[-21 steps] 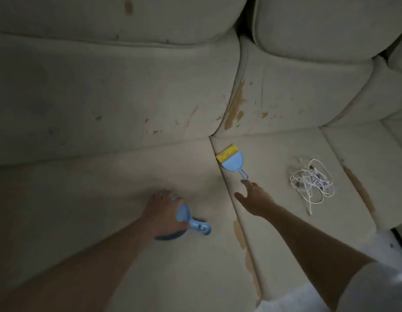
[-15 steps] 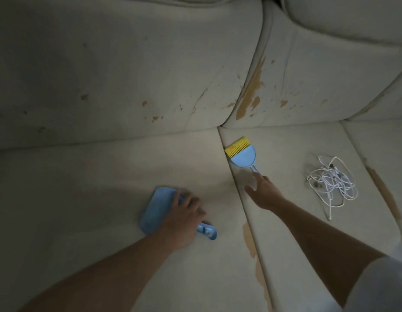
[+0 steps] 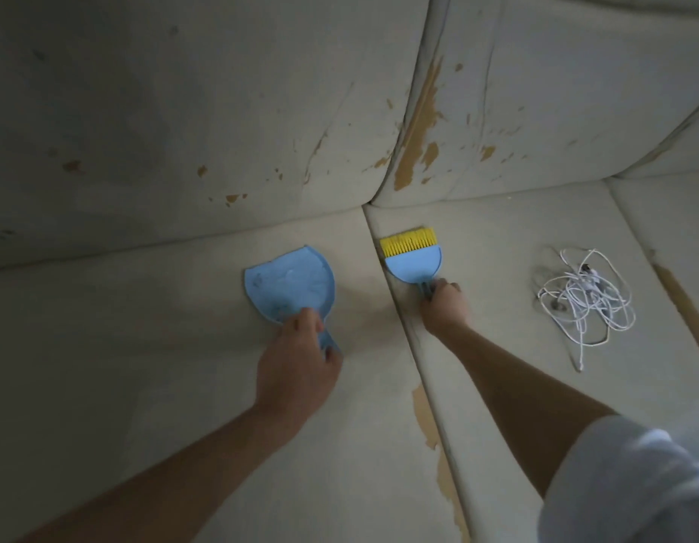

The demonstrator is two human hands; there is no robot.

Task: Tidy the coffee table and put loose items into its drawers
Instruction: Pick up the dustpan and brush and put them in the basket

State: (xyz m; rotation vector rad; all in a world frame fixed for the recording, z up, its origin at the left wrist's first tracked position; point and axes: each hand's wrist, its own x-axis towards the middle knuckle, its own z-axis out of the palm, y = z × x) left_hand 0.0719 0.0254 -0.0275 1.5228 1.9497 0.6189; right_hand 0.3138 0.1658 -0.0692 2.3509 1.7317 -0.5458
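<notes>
Both hands grip cleaning tools on a worn sofa (image 3: 144,386)

Left hand (image 3: 297,370) clamped on dustpan (image 3: 291,284) handle, right hand (image 3: 443,307) on brush (image 3: 412,256) handle; cable tangle (image 3: 586,299) at 3 o'clock, no lettering legible

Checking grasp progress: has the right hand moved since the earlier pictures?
Yes. The right hand has advanced along the seat cushion to the brush, now gripping its handle.

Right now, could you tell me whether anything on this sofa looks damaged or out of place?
Yes. The sofa upholstery is peeling in tan patches, worst along the back seam and the seat edge. A tangled white cable lies loose on the right seat cushion, beyond the small brush and dustpan.
</notes>
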